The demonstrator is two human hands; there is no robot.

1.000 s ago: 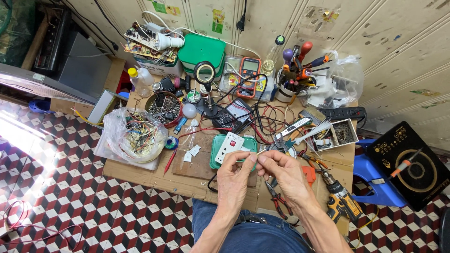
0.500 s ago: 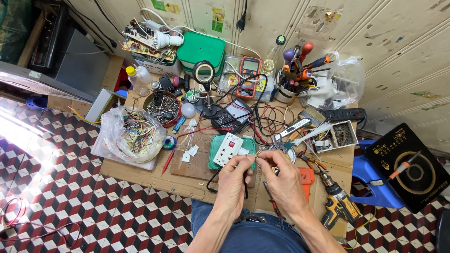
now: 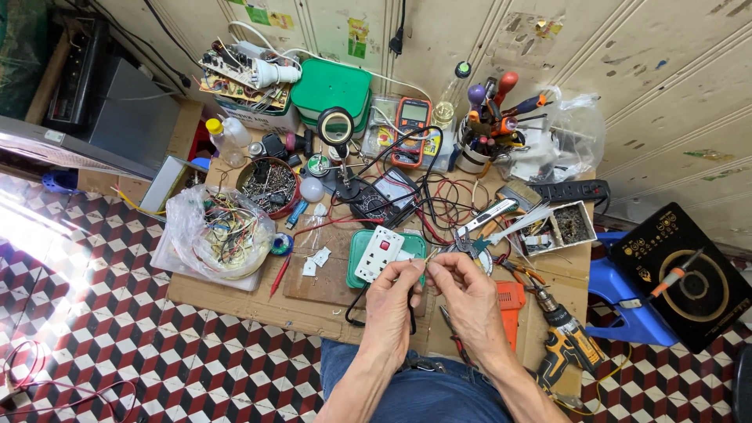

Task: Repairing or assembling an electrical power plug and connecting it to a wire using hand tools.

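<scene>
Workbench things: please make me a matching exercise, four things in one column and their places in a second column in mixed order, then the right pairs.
Things:
1. multimeter
2. drill
3. bag of wires
4. socket plate

Places:
A. left part of the bench
B. just above the left hand
C. front right corner
D. back of the bench, by the wall

Pairs: 1-D, 2-C, 3-A, 4-B

Even, bright light overall. Overexposed glare on floor tiles (image 3: 31, 235) at left edge. Soft shadows. Sharp focus; wide-angle bending at frame edges.
</scene>
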